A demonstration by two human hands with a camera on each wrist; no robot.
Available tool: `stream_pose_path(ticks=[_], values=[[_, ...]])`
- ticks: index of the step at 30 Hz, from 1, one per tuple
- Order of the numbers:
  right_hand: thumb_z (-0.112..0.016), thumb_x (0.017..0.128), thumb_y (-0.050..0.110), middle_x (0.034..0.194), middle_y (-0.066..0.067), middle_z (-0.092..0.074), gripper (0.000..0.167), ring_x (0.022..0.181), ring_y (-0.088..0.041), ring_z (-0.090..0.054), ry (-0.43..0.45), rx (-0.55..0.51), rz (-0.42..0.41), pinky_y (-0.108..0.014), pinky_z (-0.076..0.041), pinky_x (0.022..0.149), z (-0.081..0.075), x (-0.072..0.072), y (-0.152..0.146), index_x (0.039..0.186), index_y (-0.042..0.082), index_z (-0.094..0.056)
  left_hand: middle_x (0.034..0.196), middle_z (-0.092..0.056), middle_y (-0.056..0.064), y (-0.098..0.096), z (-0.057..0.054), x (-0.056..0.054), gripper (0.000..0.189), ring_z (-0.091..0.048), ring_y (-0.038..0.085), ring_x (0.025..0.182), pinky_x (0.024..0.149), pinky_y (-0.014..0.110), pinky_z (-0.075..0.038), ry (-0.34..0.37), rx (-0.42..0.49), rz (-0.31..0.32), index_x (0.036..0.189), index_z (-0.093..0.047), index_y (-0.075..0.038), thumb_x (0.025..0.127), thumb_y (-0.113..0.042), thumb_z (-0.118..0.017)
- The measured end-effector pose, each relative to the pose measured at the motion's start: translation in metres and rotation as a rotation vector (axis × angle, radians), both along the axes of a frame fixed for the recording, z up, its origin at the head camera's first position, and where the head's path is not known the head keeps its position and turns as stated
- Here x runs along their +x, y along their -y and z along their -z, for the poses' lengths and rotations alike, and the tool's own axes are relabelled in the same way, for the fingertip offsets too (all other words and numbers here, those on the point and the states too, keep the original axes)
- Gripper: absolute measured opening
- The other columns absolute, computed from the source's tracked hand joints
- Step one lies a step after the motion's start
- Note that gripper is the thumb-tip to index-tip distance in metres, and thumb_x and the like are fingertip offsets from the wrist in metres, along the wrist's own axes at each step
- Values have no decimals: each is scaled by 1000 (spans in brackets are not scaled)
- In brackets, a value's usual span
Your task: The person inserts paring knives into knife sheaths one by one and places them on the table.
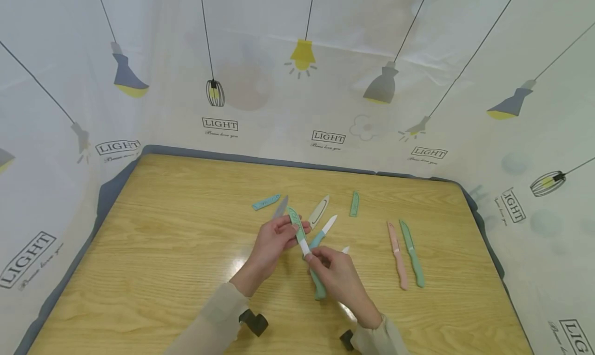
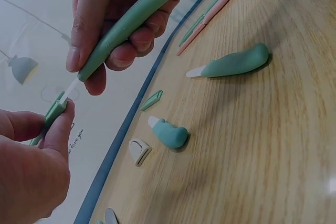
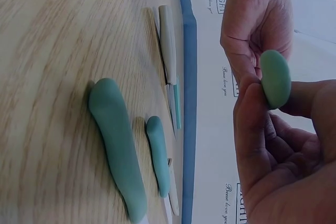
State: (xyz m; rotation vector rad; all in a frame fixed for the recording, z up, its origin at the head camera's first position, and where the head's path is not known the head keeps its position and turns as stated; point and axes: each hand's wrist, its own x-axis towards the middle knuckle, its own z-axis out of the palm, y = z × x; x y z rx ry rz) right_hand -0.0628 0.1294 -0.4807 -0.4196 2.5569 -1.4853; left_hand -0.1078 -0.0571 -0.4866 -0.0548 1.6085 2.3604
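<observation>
My left hand [image 1: 269, 244] pinches a light green knife sheath [image 1: 296, 223] between thumb and fingers. My right hand [image 1: 341, 275] grips the green handle [image 2: 131, 24] of a knife whose white blade [image 2: 70, 88] is partly inside that sheath. Its handle end points at the camera in the right wrist view. Below the hands, another green knife [image 2: 236, 62] with a white blade lies bare on the table; my right hand mostly covers it in the head view. A blue knife [image 1: 318, 237] with a white blade lies just beyond, beside a beige sheath [image 1: 318, 212].
A beige-handled knife [image 3: 167, 45] lies near a blue sheath [image 1: 267, 202] at back left. A loose green sheath [image 1: 355, 204] is at the back. Pink [image 1: 397, 257] and green [image 1: 412, 254] sheathed knives lie side by side on the right. Printed curtains surround the wooden table [image 1: 153, 241].
</observation>
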Motion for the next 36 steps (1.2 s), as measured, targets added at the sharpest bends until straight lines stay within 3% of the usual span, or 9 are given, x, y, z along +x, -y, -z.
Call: stream_pose_path(ticks=[13, 23, 32, 36], values=[[-64, 105, 24, 92, -12, -77, 26, 79, -10, -71, 12, 5, 36, -21, -59, 70, 3, 2, -2, 106, 1, -76, 133, -63, 30, 4, -4, -1, 35, -66, 32, 123, 99, 32, -56, -22, 17, -53, 140, -53, 11, 106, 1, -50], [-65, 104, 25, 86, -3, -75, 26, 69, -7, -64, 24, 14, 39, -21, -57, 62, 3, 2, -1, 104, 2, -76, 130, -66, 26, 3, -1, 0, 34, -68, 27, 120, 100, 32, -56, 6, 22, -46, 138, -55, 10, 106, 0, -52], [-64, 105, 23, 89, -5, -76, 23, 78, -9, -70, 5, 21, 47, -22, -59, 68, 2, 2, 0, 104, 4, -77, 130, -67, 26, 1, 3, 1, 40, -67, 29, 120, 100, 32, -56, 11, 16, -10, 142, -48, 14, 106, -2, -53], [-64, 105, 22, 89, -6, -76, 22, 77, -9, -70, 4, 17, 50, -22, -59, 68, 2, 1, 0, 104, 3, -77, 131, -66, 26, 0, 3, 3, 37, -67, 28, 121, 100, 32, -56, 10, 17, -2, 140, -51, 12, 106, -1, -53]])
